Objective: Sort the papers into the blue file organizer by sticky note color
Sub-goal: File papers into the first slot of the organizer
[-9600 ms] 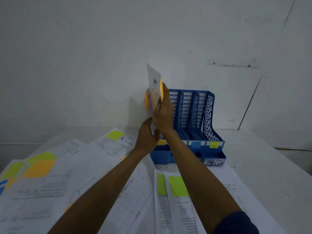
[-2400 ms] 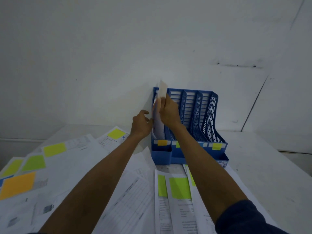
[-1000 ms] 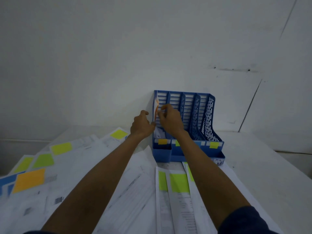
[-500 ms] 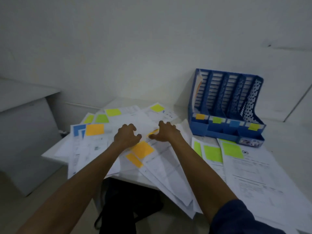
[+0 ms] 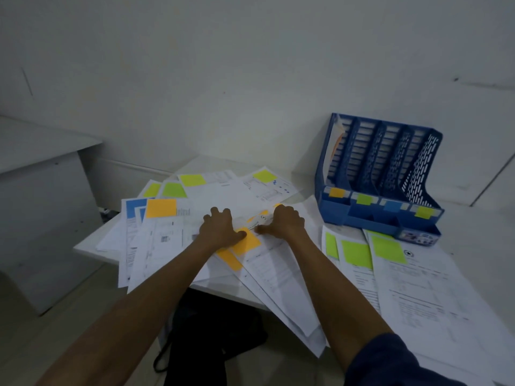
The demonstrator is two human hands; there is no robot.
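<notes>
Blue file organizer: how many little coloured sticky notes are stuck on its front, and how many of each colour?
Orange sticky note: 1
Green sticky note: 1
Blue sticky note: 1
Yellow sticky note: 1
Total: 4, one on the front of each slot of the blue file organizer.

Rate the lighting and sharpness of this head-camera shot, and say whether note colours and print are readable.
Head view: dim, flat, bluish light with no glare; wide-angle bending near the edges; note colours are clear, such as the orange sticky note by the left hand; print on the papers is too soft to read.
</notes>
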